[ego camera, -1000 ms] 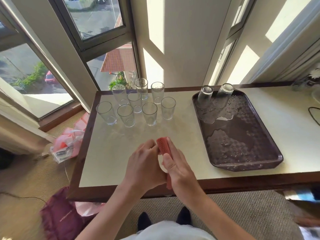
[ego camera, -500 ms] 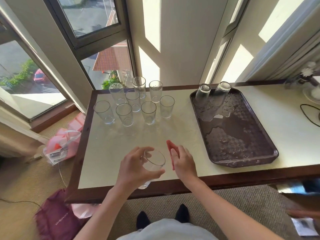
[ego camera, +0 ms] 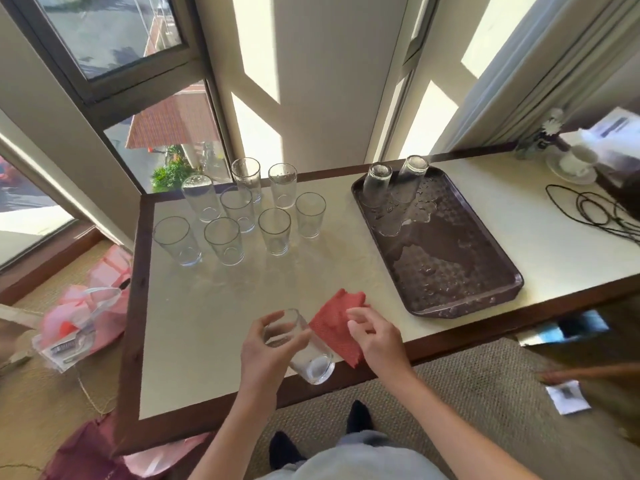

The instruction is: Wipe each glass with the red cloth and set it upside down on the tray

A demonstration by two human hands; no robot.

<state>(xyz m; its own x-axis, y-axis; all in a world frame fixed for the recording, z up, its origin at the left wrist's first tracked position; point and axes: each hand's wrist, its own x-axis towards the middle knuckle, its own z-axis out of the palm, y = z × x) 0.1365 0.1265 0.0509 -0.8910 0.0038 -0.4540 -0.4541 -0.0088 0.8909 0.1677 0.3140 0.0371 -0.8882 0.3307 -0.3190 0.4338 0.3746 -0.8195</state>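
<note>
Left hand (ego camera: pixel 266 344) is wrapped around a clear drinking glass (ego camera: pixel 299 344), tipped on its side just above the worktop (ego camera: pixel 194 320) near the front edge. Right hand (ego camera: pixel 377 336) pinches the red cloth (ego camera: pixel 337 323) right beside it. Two glasses (ego camera: pixel 393 180) already sit upside down at the far end of the dark tray (ego camera: pixel 478 258), which looks wet with puddles. Eight more wait upright at the back left. Risk imo: damp glass plus a one-handed grip, so it could slip and drop off the edge, or skid once on that wet tray.
</note>
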